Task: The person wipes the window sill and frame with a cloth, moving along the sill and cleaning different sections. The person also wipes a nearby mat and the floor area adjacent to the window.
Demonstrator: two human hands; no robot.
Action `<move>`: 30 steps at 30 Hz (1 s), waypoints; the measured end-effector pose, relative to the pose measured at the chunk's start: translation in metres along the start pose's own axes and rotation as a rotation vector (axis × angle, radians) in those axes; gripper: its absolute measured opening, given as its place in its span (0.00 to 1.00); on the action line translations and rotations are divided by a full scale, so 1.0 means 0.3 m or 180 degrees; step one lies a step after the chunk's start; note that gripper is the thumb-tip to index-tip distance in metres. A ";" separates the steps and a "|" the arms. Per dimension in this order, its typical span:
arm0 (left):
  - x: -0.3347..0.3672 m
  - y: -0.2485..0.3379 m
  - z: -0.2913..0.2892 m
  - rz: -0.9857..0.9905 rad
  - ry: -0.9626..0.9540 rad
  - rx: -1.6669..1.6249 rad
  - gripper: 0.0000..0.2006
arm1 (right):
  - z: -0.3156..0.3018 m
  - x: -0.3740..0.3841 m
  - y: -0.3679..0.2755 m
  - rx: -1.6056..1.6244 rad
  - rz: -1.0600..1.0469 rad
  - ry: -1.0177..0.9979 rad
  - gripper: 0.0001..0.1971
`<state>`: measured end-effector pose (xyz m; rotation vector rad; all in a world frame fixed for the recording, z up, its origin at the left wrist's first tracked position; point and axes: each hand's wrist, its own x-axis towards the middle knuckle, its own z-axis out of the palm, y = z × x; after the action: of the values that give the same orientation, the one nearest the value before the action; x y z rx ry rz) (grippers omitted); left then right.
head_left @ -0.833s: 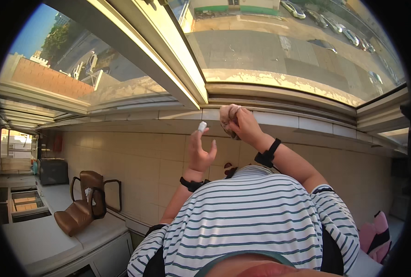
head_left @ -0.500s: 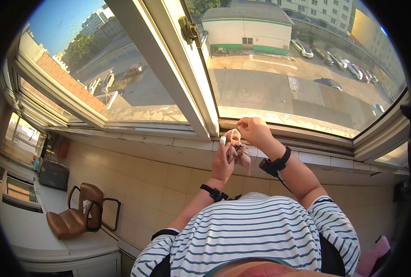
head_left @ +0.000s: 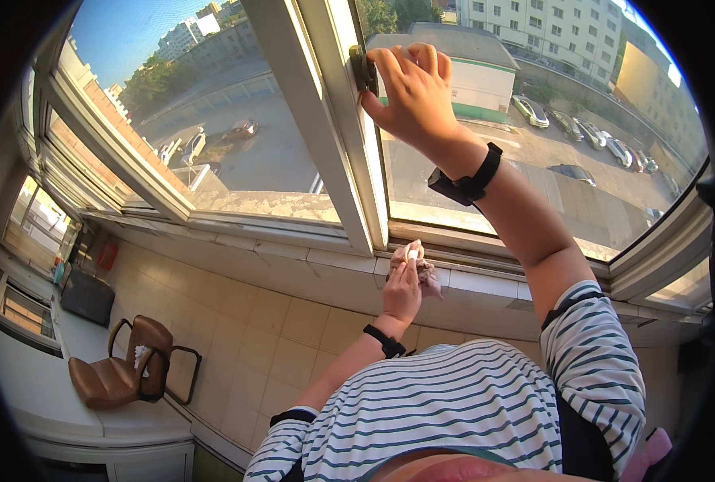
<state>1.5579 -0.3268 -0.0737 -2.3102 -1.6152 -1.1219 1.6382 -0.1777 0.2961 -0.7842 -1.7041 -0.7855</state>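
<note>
My right hand [head_left: 418,100] is raised to the window, its fingers and thumb closed on the dark latch [head_left: 362,67] on the white sash frame [head_left: 315,72]. The hand covers part of the latch. Lower down, my left hand [head_left: 402,296] holds a crumpled, pale pink cloth [head_left: 429,278] at the window sill [head_left: 333,265]. One of that hand's fingers has a white wrap around its tip. Each wrist wears a black strap, the right one with a small dark box.
The window track [head_left: 470,251] runs along the sill just beyond the cloth. A brown armchair [head_left: 116,377] stands at the lower left beside a white counter [head_left: 44,394]. Past the glass lie a yard, parked cars [head_left: 566,127] and buildings.
My right hand has gone from beside the cloth up to the window latch and closed on it. My left hand keeps the cloth at the sill. The view has shifted slightly.
</note>
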 end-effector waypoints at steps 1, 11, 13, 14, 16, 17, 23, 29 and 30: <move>-0.003 -0.002 0.006 -0.0011 0.0003 0.0007 0.27 | 0.004 -0.001 0.003 -0.0072 -0.0011 -0.0075 0.18; -0.031 0.029 0.043 -0.0031 0.0335 0.0284 0.23 | 0.024 0.015 0.057 -0.0315 -0.0731 0.0364 0.21; -0.034 0.034 0.044 -0.0098 0.0381 0.0320 0.22 | 0.020 0.025 0.063 -0.0215 -0.0714 0.0331 0.22; -0.035 0.035 0.041 -0.0129 0.0301 0.0426 0.20 | 0.018 0.030 0.065 -0.0164 -0.0697 0.0319 0.22; -0.031 0.039 0.036 -0.0119 0.0396 0.0458 0.20 | 0.011 0.037 0.070 0.0032 -0.0743 0.0323 0.21; -0.030 0.042 0.032 -0.0107 0.0400 0.0422 0.21 | 0.005 0.038 0.075 0.0027 -0.0791 0.0408 0.21; -0.044 0.031 0.016 -0.0340 0.0396 0.0120 0.25 | -0.102 -0.004 0.163 -0.0013 -0.0672 0.0313 0.20; -0.078 -0.023 0.003 -0.0353 0.0144 -0.0253 0.29 | -0.320 -0.078 0.333 -0.0171 -0.0444 0.0121 0.21; -0.080 -0.027 -0.004 -0.0231 0.0197 -0.0182 0.28 | -0.358 -0.091 0.363 -0.0261 -0.0433 0.0174 0.20</move>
<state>1.5466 -0.3422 -0.0902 -2.2435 -1.6784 -1.2580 1.7903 -0.2064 0.3078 -0.7011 -1.6982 -0.9670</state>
